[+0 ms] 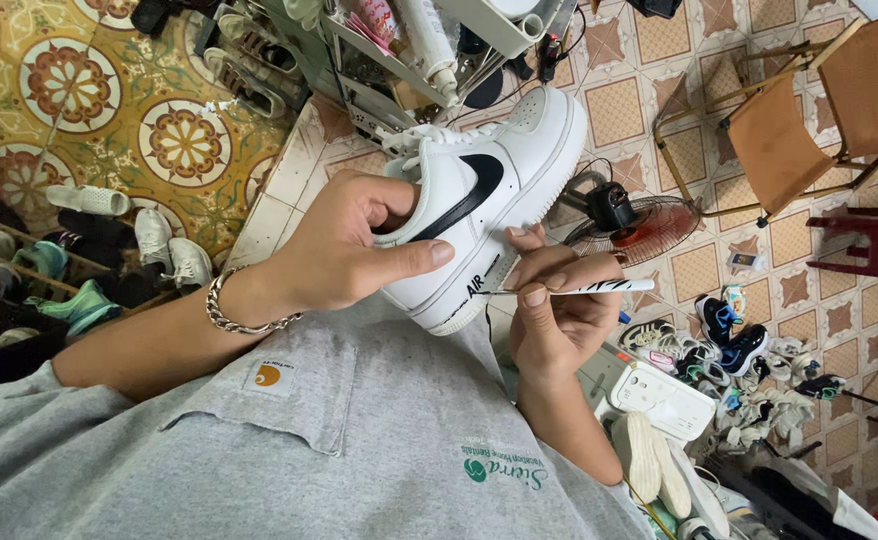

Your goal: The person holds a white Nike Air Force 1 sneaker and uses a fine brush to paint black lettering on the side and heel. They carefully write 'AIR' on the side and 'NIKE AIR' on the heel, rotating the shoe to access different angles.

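- Left hand (344, 240) wrapped around the white sneaker (479, 200), fingers (399, 258) closed along its side, thumb tucked into the collar; shoe held up in the air over the lap, sole edge turned toward the other hand.
- Right hand (554, 310) pinching a thin striped-handled brush (579, 288), fingers closed on the handle, tip lying against the midsole just below the left fingertips.
- Best handled, by the look of it, with short light strokes along the midsole edge, shoe kept steady by the left grip, brush tip kept clear of the black swoosh above.
- Grey shirt (359, 440) directly beneath both hands; chain bracelet (234, 315) on the left wrist.
- Beyond the right fingers: small floor fan (634, 225), folding chair with brown fabric (809, 120), red stool (874, 245).
- Below the right fingers: pile of mixed sneakers (749, 360) on the tiled floor, white power strip (664, 400) close by.
- Past the left fingers: more shoes (109, 250) along a rack, cluttered white shelf (429, 50) above the shoe's toe.
- Nothing between brush and sole; only the left fingertips sit near the stroke line.
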